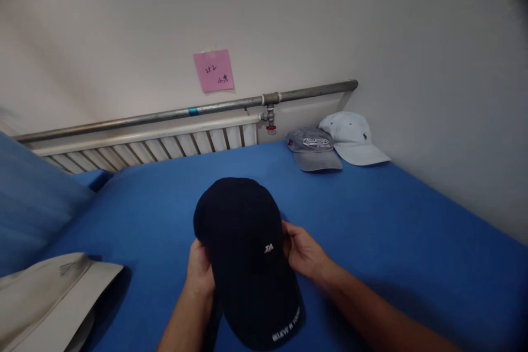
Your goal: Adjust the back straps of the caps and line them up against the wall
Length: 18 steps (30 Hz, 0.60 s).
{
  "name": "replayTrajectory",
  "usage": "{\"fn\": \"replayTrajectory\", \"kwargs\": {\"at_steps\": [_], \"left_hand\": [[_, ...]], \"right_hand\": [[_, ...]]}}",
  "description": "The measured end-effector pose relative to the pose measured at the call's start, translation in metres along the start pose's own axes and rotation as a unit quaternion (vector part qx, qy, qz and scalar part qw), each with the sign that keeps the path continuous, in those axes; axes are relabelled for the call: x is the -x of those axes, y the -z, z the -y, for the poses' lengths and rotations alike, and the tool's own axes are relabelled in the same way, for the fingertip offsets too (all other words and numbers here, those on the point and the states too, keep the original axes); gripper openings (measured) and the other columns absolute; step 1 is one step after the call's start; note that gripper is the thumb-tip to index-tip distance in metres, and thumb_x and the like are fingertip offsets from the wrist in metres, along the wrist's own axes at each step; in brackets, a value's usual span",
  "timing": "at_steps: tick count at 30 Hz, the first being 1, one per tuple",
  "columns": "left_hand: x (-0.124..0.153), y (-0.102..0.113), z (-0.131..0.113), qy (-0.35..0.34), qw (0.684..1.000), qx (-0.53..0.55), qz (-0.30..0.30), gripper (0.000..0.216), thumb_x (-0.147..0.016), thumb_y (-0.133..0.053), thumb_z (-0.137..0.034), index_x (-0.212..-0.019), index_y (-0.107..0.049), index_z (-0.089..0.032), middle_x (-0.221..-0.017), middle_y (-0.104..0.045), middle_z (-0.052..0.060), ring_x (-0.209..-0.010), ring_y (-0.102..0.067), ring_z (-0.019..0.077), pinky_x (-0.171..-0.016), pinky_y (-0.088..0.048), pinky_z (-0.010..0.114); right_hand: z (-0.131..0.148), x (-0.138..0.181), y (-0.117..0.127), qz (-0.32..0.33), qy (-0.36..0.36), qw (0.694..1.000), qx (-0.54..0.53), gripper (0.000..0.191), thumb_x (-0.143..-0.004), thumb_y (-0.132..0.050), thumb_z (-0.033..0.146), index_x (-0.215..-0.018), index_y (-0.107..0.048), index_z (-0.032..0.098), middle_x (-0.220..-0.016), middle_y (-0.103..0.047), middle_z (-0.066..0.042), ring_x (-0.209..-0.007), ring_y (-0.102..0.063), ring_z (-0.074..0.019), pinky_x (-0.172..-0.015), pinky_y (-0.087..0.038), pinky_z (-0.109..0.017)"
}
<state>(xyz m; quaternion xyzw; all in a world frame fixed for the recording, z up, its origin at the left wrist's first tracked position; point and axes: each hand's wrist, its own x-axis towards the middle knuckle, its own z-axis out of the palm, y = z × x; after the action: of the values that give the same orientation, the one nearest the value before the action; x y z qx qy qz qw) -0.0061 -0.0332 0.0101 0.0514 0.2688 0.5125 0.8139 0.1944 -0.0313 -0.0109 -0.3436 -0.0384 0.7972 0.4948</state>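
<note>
A dark navy baseball cap (243, 264) is held in front of me over the blue surface, its brim pointing down toward me. Small white letters mark its front, and white text runs along the brim edge. My left hand (200, 269) grips the cap's left side, fingers partly hidden beneath it. On the opposite side, my right hand (303, 250) has its fingers closed on the cap's edge. Farther back on the right lie a grey cap (315, 148) with white lettering and a white cap (350, 135), side by side and touching.
At the lower left rests a beige brimmed hat (53, 297) on the blue-covered surface (157, 209). A white radiator (165, 146) and a metal pipe (144, 119) with a red-handled valve (271, 121) run along the wall. Above hangs a pink note (213, 70). Blue fabric (33, 203) hangs at left.
</note>
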Motion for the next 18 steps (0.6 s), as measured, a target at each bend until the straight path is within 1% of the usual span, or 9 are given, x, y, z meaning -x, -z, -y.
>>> {"fn": "replayTrajectory", "kwargs": {"at_steps": [2, 3, 5, 7, 8, 10, 12, 14, 18], "left_hand": [[-0.002, 0.000, -0.003, -0.034, 0.999, 0.009, -0.012, 0.033, -0.094, -0.039, -0.019, -0.094, -0.071, -0.012, -0.084, -0.073, 0.008, -0.086, -0.069, 0.0208, -0.088, -0.052, 0.038], [-0.002, 0.000, -0.005, -0.052, 0.999, 0.013, 0.002, 0.036, -0.094, -0.036, -0.021, -0.092, -0.072, -0.012, -0.083, -0.073, 0.009, -0.087, -0.070, 0.0213, -0.090, -0.052, 0.037], [-0.004, 0.002, -0.007, -0.066, 0.995, 0.016, 0.071, 0.040, -0.095, -0.038, -0.032, -0.099, -0.071, -0.011, -0.093, -0.074, 0.012, -0.096, -0.069, 0.0243, -0.095, -0.049, 0.039], [-0.006, 0.007, -0.008, -0.048, 0.988, 0.015, 0.145, 0.042, -0.094, -0.041, -0.037, -0.106, -0.070, -0.010, -0.104, -0.073, 0.014, -0.104, -0.067, 0.0261, -0.100, -0.046, 0.040], [-0.007, 0.010, -0.009, -0.034, 0.985, 0.017, 0.170, 0.040, -0.095, -0.040, -0.034, -0.107, -0.070, -0.011, -0.105, -0.073, 0.013, -0.104, -0.067, 0.0250, -0.102, -0.045, 0.039], [-0.010, 0.017, -0.011, -0.002, 0.981, 0.022, 0.192, 0.039, -0.096, -0.036, -0.023, -0.104, -0.072, -0.012, -0.104, -0.074, 0.010, -0.102, -0.068, 0.0212, -0.103, -0.044, 0.034], [-0.011, 0.022, -0.014, 0.021, 0.983, 0.027, 0.182, 0.041, -0.096, -0.033, -0.017, -0.101, -0.074, -0.014, -0.103, -0.074, 0.008, -0.100, -0.069, 0.0194, -0.101, -0.046, 0.031], [-0.010, 0.025, -0.017, 0.027, 0.988, 0.026, 0.152, 0.042, -0.096, -0.034, -0.018, -0.100, -0.075, -0.015, -0.102, -0.074, 0.008, -0.098, -0.070, 0.0201, -0.097, -0.050, 0.031], [-0.009, 0.026, -0.020, 0.021, 0.995, 0.019, 0.097, 0.043, -0.095, -0.034, -0.020, -0.093, -0.077, -0.018, -0.092, -0.077, 0.007, -0.089, -0.072, 0.0203, -0.087, -0.056, 0.031]], "right_hand": [[0.005, -0.003, 0.001, -0.010, 0.038, 0.999, -0.012, 0.011, -0.074, -0.058, 0.009, -0.069, -0.064, 0.016, -0.060, -0.061, 0.003, -0.058, -0.056, -0.0095, -0.066, -0.045, -0.024], [0.007, -0.004, 0.001, -0.009, 0.058, 0.998, -0.012, 0.011, -0.073, -0.058, 0.008, -0.069, -0.065, 0.017, -0.060, -0.061, 0.003, -0.058, -0.056, -0.0095, -0.066, -0.045, -0.024], [0.010, -0.004, 0.002, -0.003, 0.094, 0.996, -0.004, 0.012, -0.070, -0.060, 0.008, -0.069, -0.066, 0.017, -0.061, -0.062, 0.004, -0.058, -0.056, -0.0098, -0.064, -0.045, -0.024], [0.011, -0.003, 0.001, 0.009, 0.111, 0.994, 0.006, 0.011, -0.067, -0.062, 0.008, -0.068, -0.067, 0.018, -0.062, -0.064, 0.003, -0.059, -0.056, -0.0099, -0.061, -0.043, -0.023], [0.011, -0.002, 0.001, 0.016, 0.112, 0.994, 0.011, 0.009, -0.066, -0.063, 0.009, -0.068, -0.067, 0.017, -0.062, -0.064, 0.003, -0.059, -0.056, -0.0098, -0.060, -0.043, -0.022], [0.010, 0.000, 0.001, 0.029, 0.104, 0.994, 0.017, 0.003, -0.067, -0.066, 0.015, -0.068, -0.067, 0.017, -0.062, -0.064, 0.003, -0.058, -0.055, -0.0094, -0.060, -0.041, -0.022], [0.009, 0.003, 0.000, 0.037, 0.094, 0.995, 0.015, 0.008, -0.070, -0.069, 0.024, -0.071, -0.068, 0.017, -0.063, -0.065, 0.003, -0.058, -0.056, -0.0092, -0.062, -0.041, -0.023], [0.010, 0.004, 0.000, 0.052, 0.083, 0.995, 0.011, 0.014, -0.071, -0.071, 0.031, -0.071, -0.067, 0.017, -0.064, -0.065, 0.004, -0.059, -0.056, -0.0091, -0.063, -0.041, -0.023], [0.016, 0.004, 0.003, 0.079, 0.050, 0.996, 0.003, 0.016, -0.071, -0.074, 0.031, -0.073, -0.066, 0.017, -0.063, -0.065, 0.005, -0.058, -0.056, -0.0088, -0.062, -0.039, -0.023]]}}
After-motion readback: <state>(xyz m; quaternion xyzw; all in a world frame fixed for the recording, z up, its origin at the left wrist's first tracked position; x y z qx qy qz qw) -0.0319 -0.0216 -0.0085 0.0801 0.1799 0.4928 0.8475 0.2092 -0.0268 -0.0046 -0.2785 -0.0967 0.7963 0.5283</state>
